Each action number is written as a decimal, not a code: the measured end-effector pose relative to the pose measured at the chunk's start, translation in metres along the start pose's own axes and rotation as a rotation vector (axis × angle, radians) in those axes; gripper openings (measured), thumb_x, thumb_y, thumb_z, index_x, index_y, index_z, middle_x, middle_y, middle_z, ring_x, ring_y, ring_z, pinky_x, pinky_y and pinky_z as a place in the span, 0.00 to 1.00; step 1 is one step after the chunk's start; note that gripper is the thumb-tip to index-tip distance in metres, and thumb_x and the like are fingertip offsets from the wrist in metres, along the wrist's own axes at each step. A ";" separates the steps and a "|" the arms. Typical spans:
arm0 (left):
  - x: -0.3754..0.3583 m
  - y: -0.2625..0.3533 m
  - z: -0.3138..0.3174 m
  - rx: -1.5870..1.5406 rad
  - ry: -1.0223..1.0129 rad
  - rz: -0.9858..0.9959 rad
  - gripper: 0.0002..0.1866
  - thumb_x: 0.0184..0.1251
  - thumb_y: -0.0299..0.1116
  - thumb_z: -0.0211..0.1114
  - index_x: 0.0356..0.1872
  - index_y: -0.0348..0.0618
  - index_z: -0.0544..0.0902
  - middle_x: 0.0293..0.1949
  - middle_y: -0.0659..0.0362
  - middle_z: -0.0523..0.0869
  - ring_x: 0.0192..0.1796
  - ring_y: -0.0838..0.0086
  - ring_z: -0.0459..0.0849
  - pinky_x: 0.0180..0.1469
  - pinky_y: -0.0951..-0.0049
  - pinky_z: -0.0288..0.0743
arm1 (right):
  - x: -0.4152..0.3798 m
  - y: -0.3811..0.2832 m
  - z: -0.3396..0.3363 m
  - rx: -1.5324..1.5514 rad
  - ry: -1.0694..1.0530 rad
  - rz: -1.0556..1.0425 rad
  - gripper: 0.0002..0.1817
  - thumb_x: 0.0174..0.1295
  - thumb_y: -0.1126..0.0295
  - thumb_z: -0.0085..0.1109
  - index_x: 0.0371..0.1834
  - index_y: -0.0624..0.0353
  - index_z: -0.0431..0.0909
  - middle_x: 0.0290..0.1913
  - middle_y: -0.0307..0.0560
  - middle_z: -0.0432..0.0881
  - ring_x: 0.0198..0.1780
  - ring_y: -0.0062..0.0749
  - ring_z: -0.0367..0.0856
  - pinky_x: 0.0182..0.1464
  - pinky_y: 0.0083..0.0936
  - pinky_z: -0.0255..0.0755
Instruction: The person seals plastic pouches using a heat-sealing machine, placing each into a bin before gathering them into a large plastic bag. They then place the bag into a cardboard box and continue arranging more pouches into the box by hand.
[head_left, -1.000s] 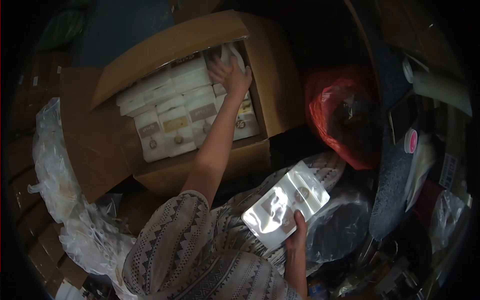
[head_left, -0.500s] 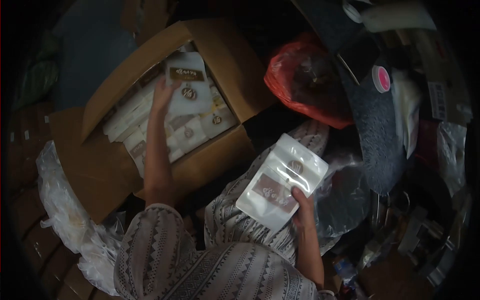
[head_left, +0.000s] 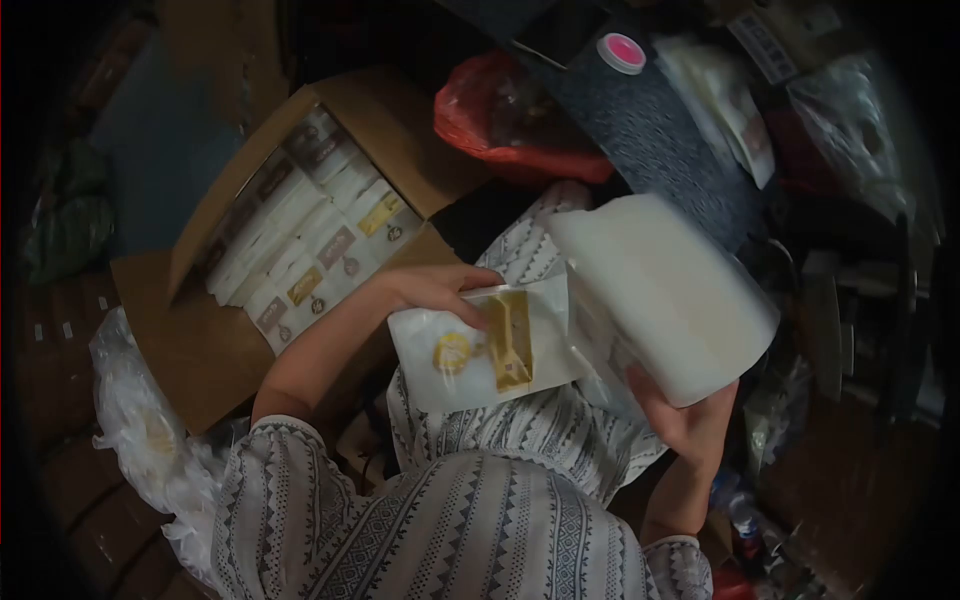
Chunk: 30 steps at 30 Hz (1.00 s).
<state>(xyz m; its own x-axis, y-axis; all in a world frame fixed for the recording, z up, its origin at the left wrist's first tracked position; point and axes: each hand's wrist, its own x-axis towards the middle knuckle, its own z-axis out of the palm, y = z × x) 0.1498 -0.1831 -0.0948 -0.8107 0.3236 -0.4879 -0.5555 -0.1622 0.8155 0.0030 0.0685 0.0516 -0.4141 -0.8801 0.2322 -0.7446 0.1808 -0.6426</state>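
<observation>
My left hand (head_left: 447, 293) grips the upper edge of a white plastic pouch (head_left: 545, 375) printed with a gold label and a round gold mark. This pouch lies flat-side up over my lap, its right end close to or touching what my right hand holds. My right hand (head_left: 690, 418) is closed round the lower edge of a thick white plastic pouch (head_left: 670, 290), tilted with its plain side up. Most of that pouch's printed face is hidden. Behind my left arm stands an open cardboard box (head_left: 165, 330) packed with rows of similar pouches (head_left: 335, 245).
A red plastic bag (head_left: 465, 120) lies beyond the box. To its right, a pink-topped round container (head_left: 622, 53) sits on a dark, fuzzy surface (head_left: 640, 130). Crumpled clear plastic (head_left: 150, 410) is at the left, and more clear plastic (head_left: 850, 125) at upper right.
My left hand has come out of the box to my lap with a gold-labelled pouch. My right hand has moved right and turned its pouch plain side up. The view has shifted.
</observation>
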 end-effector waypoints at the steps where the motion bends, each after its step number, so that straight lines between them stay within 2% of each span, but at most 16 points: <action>1: 0.011 0.007 0.015 -0.048 -0.018 -0.007 0.30 0.58 0.31 0.68 0.61 0.37 0.70 0.56 0.55 0.76 0.57 0.74 0.75 0.60 0.76 0.68 | -0.012 -0.007 0.000 -0.165 -0.046 -0.065 0.26 0.34 0.71 0.69 0.43 0.65 0.80 0.41 0.51 0.83 0.35 0.43 0.83 0.38 0.28 0.76; 2: 0.020 0.014 0.025 -0.090 -0.031 -0.010 0.29 0.59 0.30 0.67 0.62 0.36 0.70 0.57 0.54 0.76 0.58 0.73 0.75 0.60 0.76 0.69 | -0.021 -0.012 0.002 -0.332 -0.091 -0.132 0.29 0.31 0.70 0.69 0.44 0.65 0.80 0.42 0.51 0.83 0.34 0.41 0.82 0.37 0.28 0.75; 4: 0.056 -0.038 0.021 -0.130 -0.022 -0.110 0.25 0.65 0.34 0.62 0.62 0.37 0.70 0.57 0.54 0.77 0.56 0.74 0.77 0.59 0.76 0.71 | -0.040 -0.019 0.025 -0.504 -0.109 -0.118 0.36 0.28 0.70 0.68 0.50 0.65 0.76 0.47 0.49 0.80 0.40 0.36 0.79 0.36 0.26 0.74; 6: 0.067 -0.034 0.034 -0.599 -0.042 -0.213 0.22 0.70 0.38 0.56 0.61 0.39 0.71 0.56 0.56 0.78 0.54 0.75 0.79 0.58 0.75 0.74 | -0.069 -0.004 0.052 -0.585 -0.122 -0.125 0.37 0.28 0.70 0.68 0.52 0.65 0.75 0.48 0.48 0.80 0.43 0.35 0.78 0.37 0.24 0.73; 9: 0.077 -0.059 0.049 -0.586 -0.168 -0.102 0.21 0.73 0.37 0.52 0.62 0.40 0.70 0.55 0.56 0.79 0.54 0.74 0.79 0.56 0.74 0.75 | -0.097 0.006 0.061 -0.628 -0.186 -0.108 0.32 0.38 0.65 0.70 0.51 0.64 0.76 0.52 0.48 0.79 0.48 0.40 0.77 0.45 0.25 0.71; 11: 0.072 -0.053 0.062 -0.578 -0.178 -0.160 0.22 0.71 0.37 0.56 0.62 0.39 0.70 0.55 0.56 0.79 0.54 0.75 0.79 0.56 0.74 0.75 | -0.103 0.003 0.043 -0.017 -0.281 0.030 0.38 0.40 0.62 0.73 0.58 0.64 0.70 0.59 0.54 0.72 0.53 0.45 0.74 0.54 0.32 0.67; 12: 0.064 -0.036 0.072 -0.574 -0.185 -0.194 0.23 0.68 0.36 0.59 0.62 0.38 0.70 0.56 0.57 0.78 0.55 0.75 0.78 0.57 0.74 0.75 | -0.108 0.013 0.035 -0.009 -0.268 0.043 0.38 0.40 0.62 0.73 0.58 0.64 0.70 0.59 0.54 0.72 0.53 0.45 0.74 0.54 0.32 0.67; 14: 0.054 -0.007 0.086 -0.578 -0.170 -0.162 0.26 0.65 0.36 0.63 0.62 0.38 0.69 0.57 0.56 0.77 0.56 0.75 0.77 0.57 0.73 0.74 | -0.113 0.040 0.016 -0.054 -0.155 -0.192 0.47 0.41 0.60 0.75 0.65 0.63 0.62 0.67 0.59 0.59 0.60 0.50 0.68 0.63 0.40 0.61; 16: 0.048 0.017 0.101 -0.593 -0.154 -0.118 0.30 0.62 0.36 0.66 0.63 0.37 0.68 0.58 0.56 0.76 0.57 0.75 0.76 0.58 0.73 0.74 | -0.115 0.052 0.007 -0.091 0.197 0.390 0.49 0.40 0.59 0.75 0.67 0.63 0.58 0.67 0.59 0.60 0.64 0.48 0.66 0.67 0.41 0.57; 17: 0.049 0.030 0.107 -0.477 -0.188 -0.138 0.33 0.60 0.38 0.68 0.64 0.37 0.66 0.60 0.55 0.75 0.59 0.74 0.75 0.59 0.71 0.72 | -0.123 0.060 0.017 0.244 0.305 0.575 0.45 0.43 0.62 0.75 0.64 0.64 0.61 0.60 0.54 0.71 0.61 0.42 0.71 0.67 0.38 0.59; 18: 0.052 0.038 0.109 -0.357 -0.221 -0.156 0.36 0.59 0.40 0.70 0.65 0.37 0.65 0.61 0.54 0.73 0.61 0.73 0.73 0.61 0.70 0.71 | -0.130 0.066 0.021 0.245 0.314 0.578 0.45 0.43 0.62 0.75 0.64 0.64 0.61 0.60 0.54 0.71 0.61 0.42 0.71 0.67 0.38 0.59; 20: 0.067 0.026 0.100 -0.255 -0.293 -0.138 0.38 0.58 0.44 0.69 0.66 0.38 0.64 0.62 0.54 0.72 0.63 0.70 0.72 0.63 0.68 0.69 | -0.148 0.074 0.025 1.250 0.080 0.964 0.41 0.46 0.64 0.73 0.63 0.65 0.63 0.54 0.51 0.76 0.56 0.38 0.76 0.62 0.34 0.68; 22: 0.074 0.007 0.092 -0.161 -0.358 -0.114 0.40 0.58 0.48 0.69 0.67 0.39 0.63 0.63 0.53 0.71 0.65 0.68 0.71 0.65 0.66 0.67 | -0.165 0.074 0.030 1.270 0.156 0.996 0.38 0.48 0.67 0.72 0.62 0.65 0.64 0.54 0.51 0.76 0.54 0.35 0.76 0.58 0.32 0.71; 24: 0.069 -0.010 0.083 -0.965 -0.420 -0.188 0.46 0.53 0.56 0.70 0.68 0.40 0.62 0.65 0.53 0.69 0.66 0.64 0.69 0.67 0.64 0.63 | -0.184 0.077 0.037 1.295 0.232 1.027 0.35 0.50 0.70 0.71 0.61 0.65 0.65 0.53 0.50 0.76 0.53 0.33 0.77 0.55 0.29 0.74; 28: 0.037 -0.055 0.107 -1.049 -0.376 -0.106 0.54 0.46 0.61 0.71 0.69 0.39 0.57 0.67 0.53 0.66 0.68 0.60 0.66 0.68 0.61 0.62 | -0.200 0.072 0.043 1.294 0.463 0.996 0.29 0.53 0.73 0.67 0.58 0.65 0.66 0.50 0.50 0.78 0.49 0.31 0.79 0.51 0.28 0.76; 30: 0.031 -0.058 0.114 -0.806 -0.197 -0.028 0.56 0.46 0.57 0.74 0.70 0.37 0.54 0.67 0.51 0.64 0.69 0.58 0.64 0.68 0.59 0.62 | -0.200 0.061 0.038 1.260 0.526 1.010 0.28 0.54 0.73 0.66 0.58 0.64 0.66 0.51 0.50 0.77 0.50 0.31 0.78 0.51 0.27 0.75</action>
<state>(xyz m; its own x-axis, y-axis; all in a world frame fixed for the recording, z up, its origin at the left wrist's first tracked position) 0.1782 -0.0572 -0.1215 -0.7893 0.4826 -0.3797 -0.5977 -0.7456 0.2948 0.0604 0.2390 -0.0616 -0.7365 -0.3642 -0.5700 0.6455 -0.1265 -0.7532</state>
